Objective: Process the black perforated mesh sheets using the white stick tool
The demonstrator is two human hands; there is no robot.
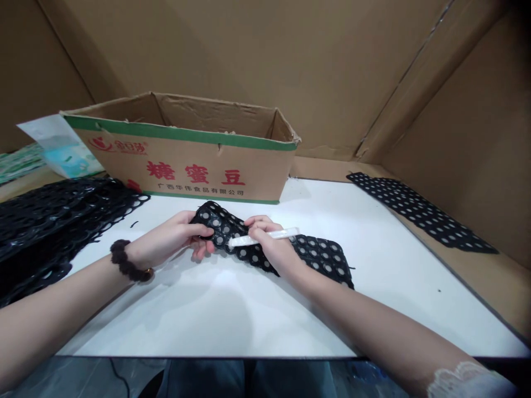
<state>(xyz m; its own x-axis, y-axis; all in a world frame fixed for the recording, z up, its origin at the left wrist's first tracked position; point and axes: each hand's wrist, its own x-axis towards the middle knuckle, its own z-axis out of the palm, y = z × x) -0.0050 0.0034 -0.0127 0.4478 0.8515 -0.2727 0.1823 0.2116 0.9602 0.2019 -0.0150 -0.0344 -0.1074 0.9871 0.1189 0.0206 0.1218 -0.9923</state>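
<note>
A black sheet with rows of round, pale-centred cells (321, 252) lies across the white table, its left end lifted. My left hand (193, 235) pinches that raised end, thumb on top and fingers beneath. In my right hand (267, 237) is a white pen-like stick (244, 241), gripped like a pencil. Its left tip meets the sheet close to my left thumb. Part of the sheet is hidden behind my right hand and wrist.
Behind the sheet stands an open cardboard box (186, 166) with red lettering. Black perforated sheets (50, 226) are piled at the left, near a tissue pack (68, 155). Another dotted black sheet (418, 213) lies at the right. Cardboard walls (332, 72) surround the white table (186, 320).
</note>
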